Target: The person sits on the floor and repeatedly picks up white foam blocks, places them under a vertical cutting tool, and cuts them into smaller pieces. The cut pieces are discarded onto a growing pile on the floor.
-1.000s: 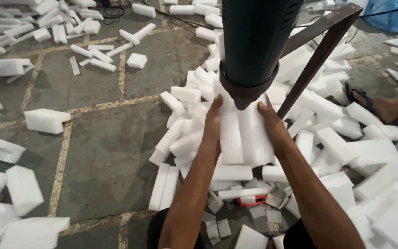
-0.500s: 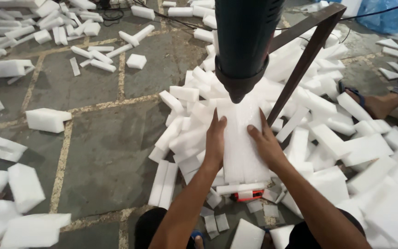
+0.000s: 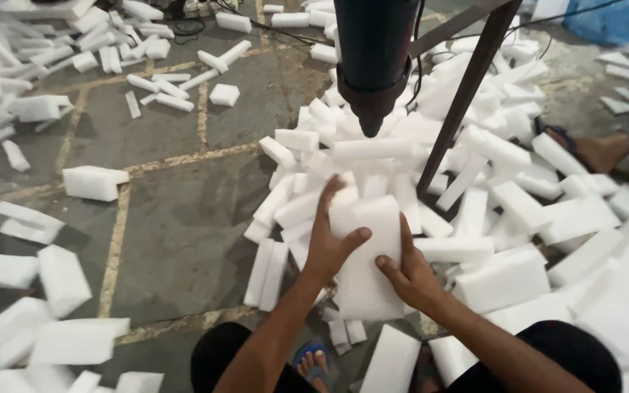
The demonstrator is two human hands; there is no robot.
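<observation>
Below the black nozzle (image 3: pixel 373 73) of a machine on a slanted metal stand (image 3: pixel 467 94), one white foam slab (image 3: pixel 369 255) is held over a heap of foam blocks (image 3: pixel 518 218). No container is seen; the loose blocks lie straight on the stone floor (image 3: pixel 183 218), too many to be counted. The slab is rectangular, plain white, thick and upright, slightly tilted, its lower end toward the knees. It is gripped from both sides: the left hand (image 3: pixel 329 244) is closed on its left edge, thumb laid across the front face, and the right hand (image 3: pixel 409 273) is wrapped round its lower right edge. Two hands and one held slab are counted. One sandalled foot (image 3: pixel 591 149) of another person is seen at the right edge.
</observation>
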